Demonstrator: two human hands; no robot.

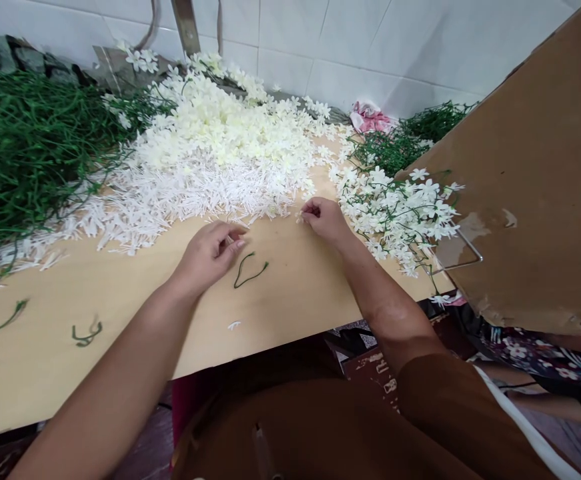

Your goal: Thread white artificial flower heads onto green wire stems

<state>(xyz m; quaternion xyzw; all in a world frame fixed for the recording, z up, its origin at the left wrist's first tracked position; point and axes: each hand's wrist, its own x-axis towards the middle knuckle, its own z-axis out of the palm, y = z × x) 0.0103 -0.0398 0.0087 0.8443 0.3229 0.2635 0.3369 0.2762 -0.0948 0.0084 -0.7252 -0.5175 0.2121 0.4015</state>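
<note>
My left hand (211,255) is closed in a pinch just above the table, at the front edge of a heap of thin white plastic stem pieces (190,193). A slim white stem piece (229,239) shows between its thumb and fingers. To the right, my right hand (324,219) is closed too, fingertips pinched together. At those fingertips a small pale artificial flower (299,217) shows, partly hidden. A forked green plastic stem (248,272) lies on the table beside my left hand. White artificial flowers (220,123) are piled behind the stem pieces.
Green plastic stems (35,140) form a big heap at left. Assembled white flower sprays (395,210) lie at right, against a large cardboard panel (530,180). A pink and white cloth (370,118) sits by the tiled wall. Loose green stems (87,335) lie at front left.
</note>
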